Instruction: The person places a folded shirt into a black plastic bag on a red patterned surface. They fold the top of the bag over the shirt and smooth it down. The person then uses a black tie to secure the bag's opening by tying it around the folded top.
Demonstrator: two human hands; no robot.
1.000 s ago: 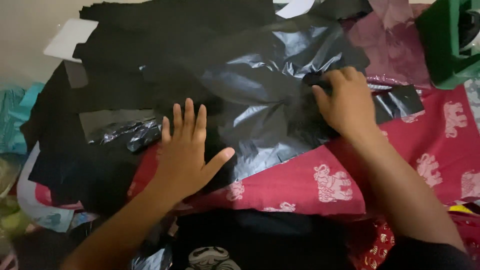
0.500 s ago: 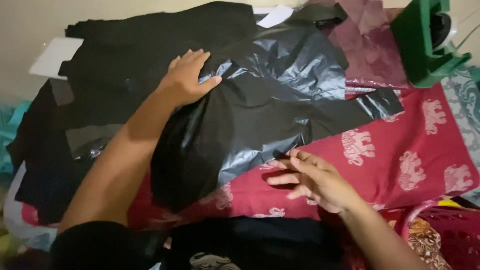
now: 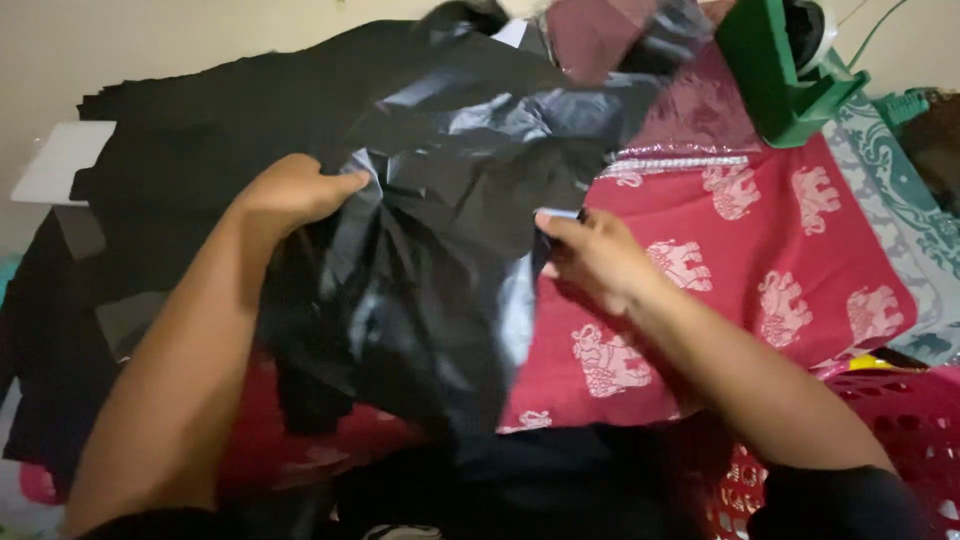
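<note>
**Gathering a black plastic sheet off a red elephant-print cloth**

Bunching the glossy black plastic sheet (image 3: 440,270) is, by the look of it, the step in hand: both hands hold it up, and it hangs between them in crumpled folds above the cloth below. The left hand (image 3: 290,195) is curled into a fist around a gathered wad at the sheet's upper left edge. The right hand (image 3: 595,255) pinches the opposite edge, thumb and fingers pressed together on the film.

The plastic is thin and slick, catching grey highlights along sharp creases, and its lower part sags limp toward the person's lap. Whatever comes next calls for a firm hold on both edges, since such film slides easily.

Beneath it lies the red cloth (image 3: 760,260), soft and matte, printed with pale elephants and trimmed with a glittering band at its far end. Matte black fabric (image 3: 200,150) is spread at the far left, over a pale board. A green plastic stand (image 3: 775,70) sits at the upper right, and a red perforated basket (image 3: 890,430) shows at the lower right.
</note>
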